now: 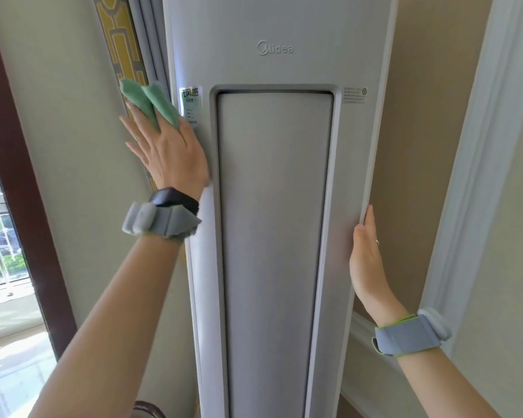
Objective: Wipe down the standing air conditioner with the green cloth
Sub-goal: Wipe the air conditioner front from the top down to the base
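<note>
Green cloth [150, 105] is sitting under my left hand [169, 155], pinned flat against the left edge of the air conditioner [272, 206]. Two folds of it are poking out above and between the fingers [133, 123], up beside the small label [190, 107] on the front face. The grip is a spread, flat palm pressing the cloth to the casing, not a closed fist; how much cloth lies under the palm I cannot tell.

My right hand [367, 257] is lying open and empty along the opposite edge, fingers straight, holding nothing, seemingly bracing the unit.

Relation that matters: the unit's long axis is running vertically, from above the logo [274, 49] down out of the bottom of the view. The cloth is sitting high on the left side strip, just beside the recessed centre panel [272, 236]. Most unwiped-looking surface is lying below and to the right of the cloth. The left hand is the nearer one and the only one carrying the cloth.

Judgement: the next stroke is probably best run downward along the long axis, keeping the palm flat so the loose folds are not bunching.
</note>
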`<state>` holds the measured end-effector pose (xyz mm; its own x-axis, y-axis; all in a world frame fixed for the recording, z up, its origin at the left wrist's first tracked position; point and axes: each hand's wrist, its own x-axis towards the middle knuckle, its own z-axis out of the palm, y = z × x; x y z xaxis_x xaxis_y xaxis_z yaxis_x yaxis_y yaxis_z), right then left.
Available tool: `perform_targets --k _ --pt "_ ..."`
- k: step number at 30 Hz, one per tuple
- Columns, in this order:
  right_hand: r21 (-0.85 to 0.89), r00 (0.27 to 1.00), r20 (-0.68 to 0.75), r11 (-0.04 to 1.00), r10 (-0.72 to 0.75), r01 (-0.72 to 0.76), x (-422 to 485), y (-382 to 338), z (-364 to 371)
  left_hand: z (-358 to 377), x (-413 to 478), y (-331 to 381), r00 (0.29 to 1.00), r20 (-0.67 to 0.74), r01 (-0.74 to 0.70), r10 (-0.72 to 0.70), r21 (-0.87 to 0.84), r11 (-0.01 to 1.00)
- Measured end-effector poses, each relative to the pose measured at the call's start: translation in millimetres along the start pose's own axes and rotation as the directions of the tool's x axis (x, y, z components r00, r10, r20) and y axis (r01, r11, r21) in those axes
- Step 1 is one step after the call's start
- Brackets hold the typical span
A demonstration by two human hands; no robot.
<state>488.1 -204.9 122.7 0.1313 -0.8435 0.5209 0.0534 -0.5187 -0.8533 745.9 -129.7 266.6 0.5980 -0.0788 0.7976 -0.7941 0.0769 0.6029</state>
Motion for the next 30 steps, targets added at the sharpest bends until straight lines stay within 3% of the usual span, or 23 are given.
perform_targets --k 2,5,8,11,16,20,25,27,30 --pt "-0.008 1.000 0.000 1.000 -0.001 0.001 0 1 1 2 7 -6 0.999 0.028 -0.042 0.042 0.018 0.999" --pt "-0.003 1.000 -0.005 1.000 -0.021 0.021 1 1 1 11 -30 -27 0.981 0.095 -0.145 0.167 -0.207 0.968" --pt "-0.016 0.999 -0.019 0.999 -0.040 0.040 0 3 3 9 -87 -67 0.985 0.160 -0.021 0.067 -0.272 0.962" --pt "-0.029 0.997 -0.038 0.997 -0.074 0.072 0 6 6 2 -124 -99 0.960 0.270 0.015 0.069 -0.298 0.955" --pt "-0.082 0.990 -0.058 0.989 -0.126 0.121 -7 20 11 7 -60 -78 0.953 0.302 0.094 0.037 -0.408 0.908" --pt "-0.142 0.984 -0.097 0.981 -0.148 0.133 -21 36 17 15 -42 -70 0.960 0.232 -0.049 0.158 -0.417 0.908" --pt "-0.187 0.983 -0.097 0.973 -0.156 0.136 -37 56 20 5 -152 -133 0.901 0.303 -0.233 0.312 -0.271 0.934" --pt "-0.207 0.981 -0.089 0.967 -0.170 0.148 -40 62 19 -4 -180 -150 0.887 0.383 -0.177 0.258 -0.234 0.956" --pt "-0.221 0.981 -0.087 0.963 -0.175 0.152 -41 65 19 1 -151 -133 0.925 0.379 0.137 -0.011 -0.306 0.942"
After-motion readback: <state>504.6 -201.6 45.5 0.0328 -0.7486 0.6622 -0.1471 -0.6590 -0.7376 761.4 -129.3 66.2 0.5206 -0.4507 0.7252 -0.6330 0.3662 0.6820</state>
